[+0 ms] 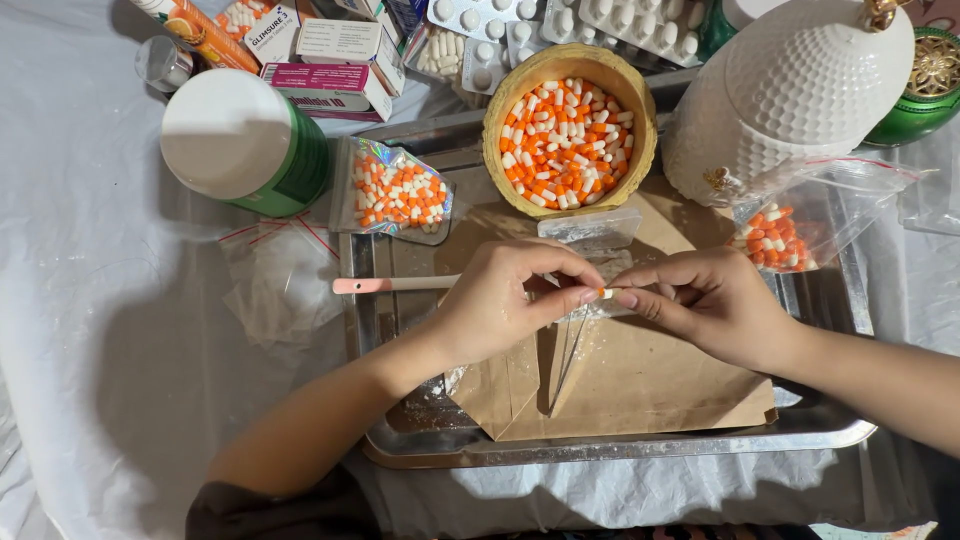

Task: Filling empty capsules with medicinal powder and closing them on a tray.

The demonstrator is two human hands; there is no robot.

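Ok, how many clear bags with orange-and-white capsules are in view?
2. One bag lies left of the wooden bowl, beside the green bottle; the other bag sits right, below the white jar. More may be hidden.

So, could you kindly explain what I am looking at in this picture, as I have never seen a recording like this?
There is no machine here. One camera sits on a person's head and looks down at their two bare hands over a metal tray lined with brown paper. The left hand and the right hand pinch one small orange-and-white capsule between their fingertips. A pink-handled tool lies behind the left hand. Above stands a wooden bowl full of similar capsules, with small clear bags of them to either side. Further off are a green jar with a white lid, a white ceramic pot, medicine boxes and blister packs.
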